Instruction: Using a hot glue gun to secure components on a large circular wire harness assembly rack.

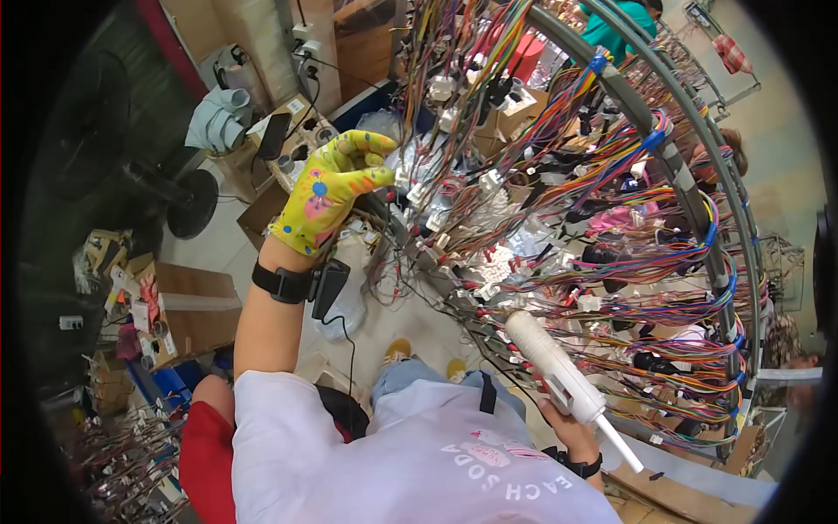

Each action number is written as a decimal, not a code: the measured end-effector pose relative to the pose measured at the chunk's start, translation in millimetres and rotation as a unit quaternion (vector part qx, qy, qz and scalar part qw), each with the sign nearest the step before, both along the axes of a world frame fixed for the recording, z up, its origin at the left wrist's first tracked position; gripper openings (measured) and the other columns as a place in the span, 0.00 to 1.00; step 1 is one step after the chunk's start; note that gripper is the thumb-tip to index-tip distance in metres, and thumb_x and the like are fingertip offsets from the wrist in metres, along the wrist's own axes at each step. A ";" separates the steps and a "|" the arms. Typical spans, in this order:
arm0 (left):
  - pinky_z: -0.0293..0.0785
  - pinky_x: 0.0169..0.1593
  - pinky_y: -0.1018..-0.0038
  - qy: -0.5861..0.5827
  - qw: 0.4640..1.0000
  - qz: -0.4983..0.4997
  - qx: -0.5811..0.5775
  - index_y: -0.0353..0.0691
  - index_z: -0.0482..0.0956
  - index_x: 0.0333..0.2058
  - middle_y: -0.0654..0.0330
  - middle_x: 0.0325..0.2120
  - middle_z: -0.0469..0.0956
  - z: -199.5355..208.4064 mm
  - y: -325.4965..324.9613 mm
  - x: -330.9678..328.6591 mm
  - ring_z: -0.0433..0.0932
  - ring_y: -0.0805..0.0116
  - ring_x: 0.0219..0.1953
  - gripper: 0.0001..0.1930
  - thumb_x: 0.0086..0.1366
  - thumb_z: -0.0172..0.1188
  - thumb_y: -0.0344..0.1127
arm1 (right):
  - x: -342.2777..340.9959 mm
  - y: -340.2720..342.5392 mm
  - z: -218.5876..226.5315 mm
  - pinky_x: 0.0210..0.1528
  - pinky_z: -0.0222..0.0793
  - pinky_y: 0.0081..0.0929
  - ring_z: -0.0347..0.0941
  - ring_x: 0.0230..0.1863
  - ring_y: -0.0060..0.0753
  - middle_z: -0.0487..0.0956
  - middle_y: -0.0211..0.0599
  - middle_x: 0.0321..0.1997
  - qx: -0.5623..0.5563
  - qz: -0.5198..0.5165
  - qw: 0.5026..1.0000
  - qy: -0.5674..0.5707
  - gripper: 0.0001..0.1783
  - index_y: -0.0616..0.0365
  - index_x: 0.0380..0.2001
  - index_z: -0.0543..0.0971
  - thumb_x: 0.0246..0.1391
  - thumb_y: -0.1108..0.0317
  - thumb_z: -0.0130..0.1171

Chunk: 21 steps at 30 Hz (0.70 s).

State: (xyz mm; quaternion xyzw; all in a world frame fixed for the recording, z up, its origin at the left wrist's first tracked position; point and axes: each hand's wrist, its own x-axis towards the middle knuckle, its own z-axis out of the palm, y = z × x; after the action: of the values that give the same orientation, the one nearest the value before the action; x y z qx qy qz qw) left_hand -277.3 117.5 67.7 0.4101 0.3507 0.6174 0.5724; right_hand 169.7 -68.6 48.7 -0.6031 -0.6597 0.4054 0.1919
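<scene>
My left hand (325,190) wears a yellow glove with a colourful print. Its fingers are bent, with a gap between the thumb and the upper fingertips. A white plastic connector (402,175) is close by the thumb tip; whether they touch is unclear. My bare right hand (569,430) is wrapped round a white glue gun (567,389), partly hidden beneath it. The gun's wrapped barrel tilts up toward the wires, and a white glue stick (621,446) sticks out of its rear. Bundles of coloured wires (559,201) with white connectors hang in front of me.
A curved metal frame (698,210) with blue ties carries the wire bundles on the right. Cardboard boxes (196,310) and a black fan (188,203) stand on the left. A phone (273,136) lies on a box. Another person's red garment (208,458) shows at lower left.
</scene>
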 end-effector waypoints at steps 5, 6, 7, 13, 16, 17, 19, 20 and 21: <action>0.69 0.31 0.83 0.185 0.977 0.087 -0.059 0.36 0.79 0.36 0.69 0.25 0.77 -11.8 -13.2 -49.5 0.73 0.81 0.26 0.07 0.61 0.61 0.32 | -13.1 1.3 16.2 0.44 0.71 0.28 0.76 0.42 0.34 0.79 0.40 0.41 0.021 0.020 0.998 -0.055 0.21 0.59 0.47 0.76 0.49 0.67 0.66; 0.67 0.27 0.84 0.270 0.952 0.125 -0.072 0.37 0.79 0.34 0.70 0.23 0.76 -12.5 -15.5 -63.8 0.72 0.82 0.23 0.08 0.63 0.60 0.36 | -20.6 0.4 23.8 0.44 0.71 0.26 0.76 0.41 0.31 0.80 0.38 0.40 -0.002 -0.020 1.000 -0.021 0.22 0.59 0.47 0.76 0.48 0.67 0.66; 0.65 0.24 0.84 0.278 0.945 0.157 -0.066 0.38 0.80 0.33 0.70 0.20 0.74 -30.7 -13.1 -88.8 0.70 0.82 0.20 0.10 0.63 0.60 0.39 | -22.2 -0.2 20.7 0.44 0.71 0.26 0.76 0.41 0.31 0.80 0.38 0.40 -0.007 -0.013 1.000 -0.018 0.22 0.59 0.47 0.76 0.48 0.67 0.66; 0.71 0.20 0.76 0.301 0.874 0.279 -0.260 0.40 0.80 0.27 0.63 0.16 0.75 -70.5 -35.3 -215.5 0.73 0.72 0.14 0.16 0.61 0.60 0.47 | -8.7 -8.6 1.5 0.44 0.71 0.24 0.76 0.43 0.29 0.80 0.36 0.42 -0.040 -0.019 0.999 0.016 0.20 0.60 0.48 0.74 0.50 0.72 0.64; 0.73 0.25 0.72 0.285 0.859 0.290 -0.310 0.41 0.81 0.31 0.61 0.22 0.79 -82.6 -47.8 -255.7 0.76 0.70 0.20 0.23 0.64 0.51 0.57 | -26.0 -8.2 12.2 0.45 0.71 0.24 0.75 0.44 0.30 0.79 0.37 0.42 -0.056 -0.040 0.997 0.028 0.21 0.60 0.49 0.74 0.50 0.73 0.63; 0.73 0.25 0.72 0.285 0.859 0.290 -0.312 0.41 0.81 0.31 0.61 0.22 0.79 -81.6 -50.7 -259.6 0.76 0.70 0.20 0.23 0.64 0.51 0.57 | -28.6 -7.0 13.5 0.45 0.71 0.25 0.75 0.44 0.30 0.79 0.37 0.42 -0.038 -0.019 0.999 0.007 0.21 0.61 0.49 0.74 0.50 0.73 0.63; 0.74 0.35 0.73 0.258 0.871 0.246 -0.339 0.43 0.81 0.36 0.61 0.31 0.81 -79.7 -54.9 -265.7 0.78 0.70 0.30 0.27 0.65 0.45 0.61 | -34.2 -7.6 12.3 0.46 0.71 0.26 0.75 0.44 0.31 0.79 0.38 0.42 -0.042 -0.035 0.998 0.037 0.21 0.61 0.49 0.74 0.50 0.73 0.63; 0.71 0.43 0.73 0.214 0.874 0.231 -0.370 0.44 0.81 0.40 0.63 0.39 0.81 -84.9 -64.4 -281.8 0.77 0.71 0.38 0.31 0.65 0.40 0.65 | -32.8 -8.4 9.9 0.46 0.71 0.26 0.75 0.44 0.31 0.79 0.38 0.42 -0.041 -0.026 0.998 0.036 0.20 0.61 0.48 0.74 0.50 0.73 0.63; 0.71 0.43 0.73 0.214 0.874 0.233 -0.370 0.44 0.81 0.40 0.63 0.39 0.81 -86.8 -67.2 -290.8 0.77 0.71 0.38 0.31 0.65 0.40 0.65 | -31.6 -9.6 7.1 0.46 0.71 0.27 0.75 0.44 0.32 0.79 0.38 0.42 -0.038 -0.021 0.999 0.033 0.20 0.61 0.48 0.74 0.50 0.74 0.63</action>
State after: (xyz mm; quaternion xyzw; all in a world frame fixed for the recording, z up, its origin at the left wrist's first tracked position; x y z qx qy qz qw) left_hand -568.1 50.3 -19.0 0.1968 0.7527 0.4552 0.4331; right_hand 138.1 -78.2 55.8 -0.6099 -0.6243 0.4459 0.1985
